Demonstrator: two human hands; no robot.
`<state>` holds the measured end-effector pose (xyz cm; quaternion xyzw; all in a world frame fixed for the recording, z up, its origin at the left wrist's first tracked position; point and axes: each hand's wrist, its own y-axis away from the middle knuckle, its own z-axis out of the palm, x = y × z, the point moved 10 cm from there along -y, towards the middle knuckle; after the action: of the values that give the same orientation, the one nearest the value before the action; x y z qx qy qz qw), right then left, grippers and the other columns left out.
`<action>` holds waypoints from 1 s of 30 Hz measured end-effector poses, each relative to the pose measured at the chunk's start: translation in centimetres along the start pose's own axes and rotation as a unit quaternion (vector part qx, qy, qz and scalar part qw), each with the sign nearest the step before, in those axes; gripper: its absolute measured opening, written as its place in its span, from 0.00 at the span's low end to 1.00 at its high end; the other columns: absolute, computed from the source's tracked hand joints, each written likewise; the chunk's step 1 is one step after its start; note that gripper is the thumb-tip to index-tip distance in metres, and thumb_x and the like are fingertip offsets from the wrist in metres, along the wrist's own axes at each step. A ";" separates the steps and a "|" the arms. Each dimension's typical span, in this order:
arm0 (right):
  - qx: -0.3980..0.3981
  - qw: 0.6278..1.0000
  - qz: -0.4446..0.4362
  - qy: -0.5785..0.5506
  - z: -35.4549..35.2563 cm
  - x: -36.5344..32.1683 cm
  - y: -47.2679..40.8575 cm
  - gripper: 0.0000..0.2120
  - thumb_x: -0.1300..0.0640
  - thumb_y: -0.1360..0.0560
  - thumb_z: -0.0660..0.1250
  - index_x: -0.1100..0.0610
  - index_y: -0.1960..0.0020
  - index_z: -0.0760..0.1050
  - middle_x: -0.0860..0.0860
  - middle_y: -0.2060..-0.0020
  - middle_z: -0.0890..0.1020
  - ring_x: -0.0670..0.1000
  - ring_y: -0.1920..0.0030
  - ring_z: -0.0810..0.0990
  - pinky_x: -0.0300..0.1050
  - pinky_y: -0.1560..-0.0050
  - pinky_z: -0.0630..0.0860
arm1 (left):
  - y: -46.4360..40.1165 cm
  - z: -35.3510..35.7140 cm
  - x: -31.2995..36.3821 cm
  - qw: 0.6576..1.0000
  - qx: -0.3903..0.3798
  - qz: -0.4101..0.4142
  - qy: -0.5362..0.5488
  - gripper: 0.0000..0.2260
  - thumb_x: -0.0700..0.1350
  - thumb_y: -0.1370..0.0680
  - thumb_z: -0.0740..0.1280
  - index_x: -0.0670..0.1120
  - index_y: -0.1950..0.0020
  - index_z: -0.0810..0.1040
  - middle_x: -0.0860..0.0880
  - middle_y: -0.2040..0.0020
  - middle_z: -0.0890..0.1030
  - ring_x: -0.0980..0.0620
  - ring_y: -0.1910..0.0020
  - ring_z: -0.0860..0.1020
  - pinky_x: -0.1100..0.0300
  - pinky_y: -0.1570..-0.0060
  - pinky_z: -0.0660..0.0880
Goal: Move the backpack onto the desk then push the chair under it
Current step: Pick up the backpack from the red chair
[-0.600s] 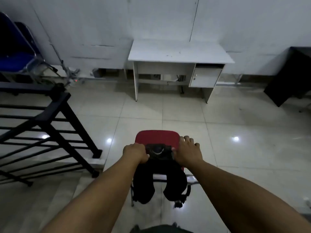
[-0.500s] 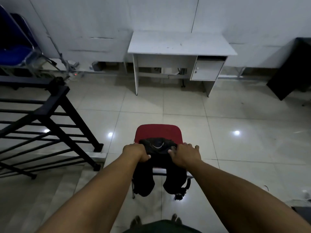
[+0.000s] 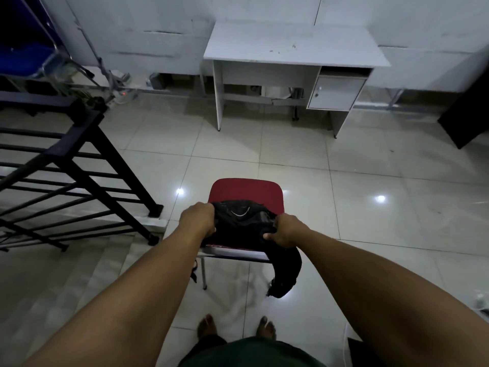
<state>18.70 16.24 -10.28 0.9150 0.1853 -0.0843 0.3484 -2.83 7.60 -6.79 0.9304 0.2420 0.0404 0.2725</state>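
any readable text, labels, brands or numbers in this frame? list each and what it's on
None readable.
Backpack: a pale curved mark on the black fabric, maybe a logo, no letters legible.
White desk: dark specks on the top, no writing; its cabinet door carries no label.
Red chair: no visible tag or print.

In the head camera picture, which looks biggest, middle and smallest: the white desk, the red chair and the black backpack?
1. white desk, though it stands farthest from the camera
2. red chair
3. black backpack, smallest; it is partly hidden by the left hand and right hand
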 end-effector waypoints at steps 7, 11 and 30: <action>0.156 0.977 -0.059 0.132 -6.0 -2.4 -0.6 0.15 0.49 0.27 0.72 0.56 0.45 0.76 0.55 0.52 0.82 0.58 0.54 0.81 0.48 0.59 0.71 | -1.2 -1.9 1.8 0.993 0.118 -0.016 0.016 0.13 0.41 0.23 0.68 0.41 0.39 0.74 0.42 0.43 0.75 0.42 0.45 0.76 0.52 0.50 0.73; 0.196 0.974 -0.069 0.086 -7.1 -2.6 -2.4 0.11 0.50 0.27 0.72 0.55 0.50 0.76 0.54 0.57 0.82 0.56 0.58 0.80 0.49 0.59 0.77 | -2.6 -2.2 0.8 0.979 0.149 -0.046 0.133 0.14 0.45 0.21 0.65 0.39 0.40 0.70 0.40 0.45 0.77 0.40 0.49 0.79 0.51 0.59 0.70; -0.244 0.960 0.001 -0.135 -0.2 -0.5 -7.3 0.08 0.51 0.20 0.64 0.54 0.54 0.73 0.55 0.60 0.85 0.55 0.60 0.87 0.53 0.52 0.83 | -11.6 -3.8 6.4 0.980 0.067 0.066 -0.175 0.18 0.48 0.27 0.72 0.46 0.39 0.78 0.45 0.38 0.73 0.45 0.37 0.70 0.51 0.42 0.70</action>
<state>15.38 21.30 -14.40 0.7824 0.1505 -0.1593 0.5829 -2.99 20.99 -10.01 0.9531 0.1310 -0.1209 0.2447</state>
